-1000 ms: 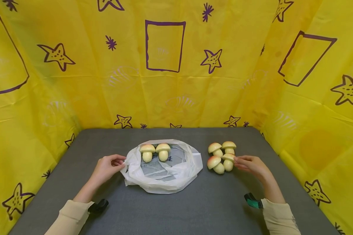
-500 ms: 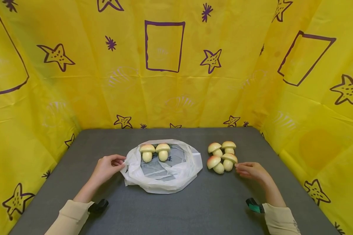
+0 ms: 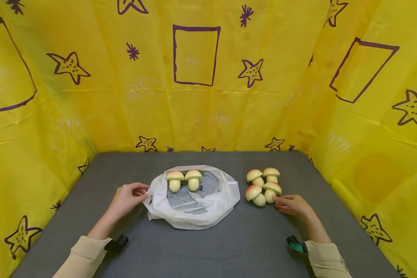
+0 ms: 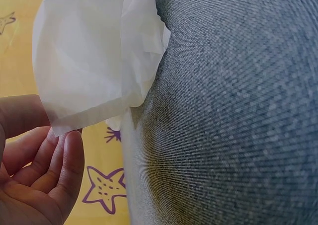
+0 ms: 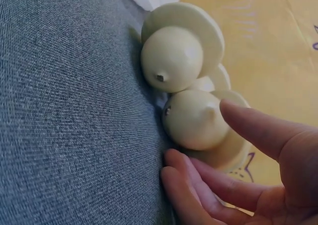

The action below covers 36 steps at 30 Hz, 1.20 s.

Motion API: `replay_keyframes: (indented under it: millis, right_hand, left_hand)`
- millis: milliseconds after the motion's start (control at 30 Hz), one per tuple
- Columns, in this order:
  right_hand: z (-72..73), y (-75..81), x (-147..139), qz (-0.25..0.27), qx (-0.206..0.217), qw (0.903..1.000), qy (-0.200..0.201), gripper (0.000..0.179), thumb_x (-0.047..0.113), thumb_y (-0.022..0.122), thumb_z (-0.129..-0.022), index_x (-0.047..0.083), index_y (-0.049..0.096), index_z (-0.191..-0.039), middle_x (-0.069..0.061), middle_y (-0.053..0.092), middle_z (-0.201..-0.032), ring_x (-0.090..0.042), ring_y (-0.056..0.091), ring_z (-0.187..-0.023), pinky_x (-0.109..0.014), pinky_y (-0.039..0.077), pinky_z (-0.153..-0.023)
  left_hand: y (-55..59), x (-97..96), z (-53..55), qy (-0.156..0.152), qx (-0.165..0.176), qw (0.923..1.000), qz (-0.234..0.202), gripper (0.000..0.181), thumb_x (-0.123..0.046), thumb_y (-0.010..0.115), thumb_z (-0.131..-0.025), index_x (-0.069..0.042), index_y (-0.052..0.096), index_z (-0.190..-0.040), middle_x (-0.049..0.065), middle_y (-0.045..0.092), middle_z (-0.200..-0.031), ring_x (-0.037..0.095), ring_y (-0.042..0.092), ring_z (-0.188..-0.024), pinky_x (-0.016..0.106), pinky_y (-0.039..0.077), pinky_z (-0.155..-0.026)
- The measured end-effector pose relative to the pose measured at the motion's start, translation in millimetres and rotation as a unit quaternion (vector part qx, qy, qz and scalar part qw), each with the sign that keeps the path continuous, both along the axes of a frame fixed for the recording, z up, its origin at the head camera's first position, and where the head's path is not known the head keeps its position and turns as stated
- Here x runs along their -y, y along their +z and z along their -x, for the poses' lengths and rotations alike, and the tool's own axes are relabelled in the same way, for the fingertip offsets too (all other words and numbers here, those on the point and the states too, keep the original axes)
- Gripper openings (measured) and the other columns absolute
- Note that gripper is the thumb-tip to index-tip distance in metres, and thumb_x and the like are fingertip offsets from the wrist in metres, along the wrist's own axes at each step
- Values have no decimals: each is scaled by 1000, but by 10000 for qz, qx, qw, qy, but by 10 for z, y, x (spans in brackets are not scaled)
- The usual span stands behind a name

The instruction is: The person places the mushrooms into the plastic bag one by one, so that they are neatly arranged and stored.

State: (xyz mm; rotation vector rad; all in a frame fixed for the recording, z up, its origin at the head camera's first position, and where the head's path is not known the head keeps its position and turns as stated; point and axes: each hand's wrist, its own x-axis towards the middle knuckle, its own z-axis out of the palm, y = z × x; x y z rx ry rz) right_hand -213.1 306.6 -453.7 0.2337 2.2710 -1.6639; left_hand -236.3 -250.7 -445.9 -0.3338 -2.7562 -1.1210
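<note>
My left hand [image 3: 126, 197] pinches the left edge of a thin white plastic bag [image 3: 201, 223], which lies spread on the table with its mouth upward. In the left wrist view the edge of the bag [image 4: 84, 61] sits between thumb and fingers. Two toy mushrooms, a left one [image 3: 175, 181] and a right one [image 3: 193, 180], lie side by side at the bag's far inner side. Beside a toy mushroom [image 3: 271, 193] at the near right of a cluster is my right hand [image 3: 292, 204]. Its thumb [image 5: 253, 128] is at the stem [image 5: 194, 120], the fingers spread below.
Other toy mushrooms in the cluster stand close against it: a near-left one [image 3: 255, 194], a far-left one [image 3: 254, 176] and a far-right one [image 3: 271, 174]. The dark grey table [image 3: 208, 255] is bordered by a yellow patterned cloth [image 3: 201, 116] behind and at both sides.
My right hand has drawn nearer to me along the near-right mushroom, from its cap down to its stem. The left hand and the bag have stayed in place.
</note>
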Motion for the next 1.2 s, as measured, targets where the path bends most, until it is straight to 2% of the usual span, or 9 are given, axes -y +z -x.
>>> replay_keyframes:
  millis: [133,367,433,600,833,1200]
  right_hand:
    - [34,-13,5,-94,44,9999,-49,68,26,59,-94,-25,33,-131,-30,60,-118,-21,65,-100,-33,54,-85]
    - [82,-32,-7,-218,226,9993,-183,77,34,59,-93,-23,29,-135,-33,51,-130,-20,66,-100,-33,53,-86]
    - [93,-30,-2,-278,267,9988,-304,77,37,60,-91,-21,32,-135,-33,51,-129,-21,67,-100,-33,53,-86]
    - [119,-14,24,-540,270,9976,-325,81,42,61,-90,-19,34,-135,-30,55,-126,-24,66,-103,-34,53,-86]
    - [142,-13,69,-924,247,9950,-295,84,46,61,-88,-17,34,-137,-31,50,-132,-29,64,-107,-36,53,-87]
    - [140,-38,68,-914,220,9950,-349,83,45,64,-87,-15,37,-137,-30,54,-128,-25,65,-102,-36,52,-87]
  left_hand:
    - [-2,-2,5,21,0,10000,11,23,-13,74,-82,-6,71,-103,5,69,-85,14,61,-73,20,50,-61]
    - [13,-12,-4,29,31,10000,5,23,-14,74,-82,-5,71,-103,5,69,-85,13,61,-72,20,50,-61]
    - [10,-13,-2,5,10,10000,-1,23,-14,74,-82,-5,71,-103,5,69,-85,13,61,-72,20,50,-61]
    - [-14,-9,6,45,-25,10000,10,22,-13,74,-81,-7,71,-102,4,69,-84,11,61,-71,20,50,-62]
    - [-24,-1,5,17,-63,10000,72,22,-12,73,-81,-7,71,-103,4,69,-85,9,61,-71,20,50,-62]
    - [-17,-17,9,41,-85,10000,25,22,-13,74,-81,-7,71,-102,4,68,-84,12,61,-72,20,49,-62]
